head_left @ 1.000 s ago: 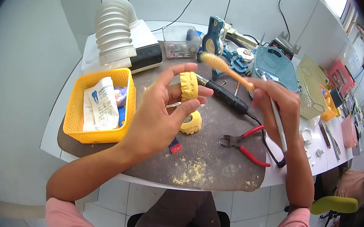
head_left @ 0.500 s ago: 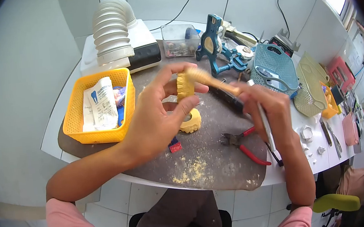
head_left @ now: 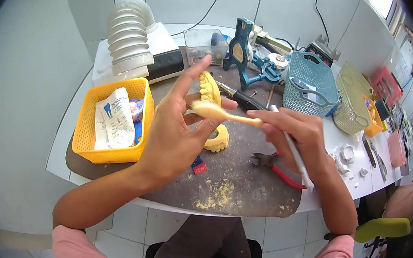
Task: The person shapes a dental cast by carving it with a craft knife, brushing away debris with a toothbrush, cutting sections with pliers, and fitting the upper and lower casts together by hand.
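Note:
My left hand (head_left: 169, 138) pinches a yellow dental cast (head_left: 210, 86) upright above the bench mat, its teeth facing left and the index finger stretched upward. In my right hand (head_left: 300, 134) is a brush (head_left: 208, 110) with pale bristles and a yellowish handle. Its head is in front of the cast's lower part, close to my left thumb; contact is hard to make out. The same hand also keeps a slim silver-white tool (head_left: 296, 157) against its palm. A second yellow dental cast (head_left: 220, 141) lies on the mat, partly behind my left hand.
Red-handled cutters (head_left: 287, 177), a red-and-blue block (head_left: 199, 166) and yellow crumbs (head_left: 216, 194) lie on the mat (head_left: 247, 203). A yellow basket (head_left: 111, 156) stands left, a blue basket (head_left: 309, 98) right. Behind are a blue articulator (head_left: 242, 49) and a white hose (head_left: 128, 34).
The brush head has swept left and down from the cast's upper right to its lower front. My right hand moved slightly left and down; the cast has turned slightly, showing more teeth.

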A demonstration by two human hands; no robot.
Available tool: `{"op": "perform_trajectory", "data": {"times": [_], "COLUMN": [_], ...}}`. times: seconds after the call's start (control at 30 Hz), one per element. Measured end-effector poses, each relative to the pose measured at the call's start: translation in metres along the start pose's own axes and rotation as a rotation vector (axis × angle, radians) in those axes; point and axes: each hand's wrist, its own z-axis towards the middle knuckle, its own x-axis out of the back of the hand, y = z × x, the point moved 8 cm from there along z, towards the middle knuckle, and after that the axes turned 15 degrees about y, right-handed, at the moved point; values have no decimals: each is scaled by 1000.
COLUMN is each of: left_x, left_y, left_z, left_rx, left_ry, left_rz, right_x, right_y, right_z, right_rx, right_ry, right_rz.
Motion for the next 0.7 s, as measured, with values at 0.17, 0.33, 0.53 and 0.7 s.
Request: {"op": "perform_trajectory", "data": {"times": [0.17, 0.33, 0.53, 0.7], "left_x": [-1, -6, -8, -10], "left_y": [-5, -2, 3, -2], "left_z": [0, 0, -5, -8], "left_rx": [37, -97, -106, -22], "left_ry": [21, -40, -48, -58], "left_rz": [62, 132, -4, -95], "right_x": [16, 6, 11, -15], "right_y": [16, 22, 30, 13], "right_z": [-1, -2, -5, -13], "right_rx": [-94, -180, -248, -60], "right_ry": [245, 64, 233, -19], "right_rz": [-60, 24, -98, -317]}}
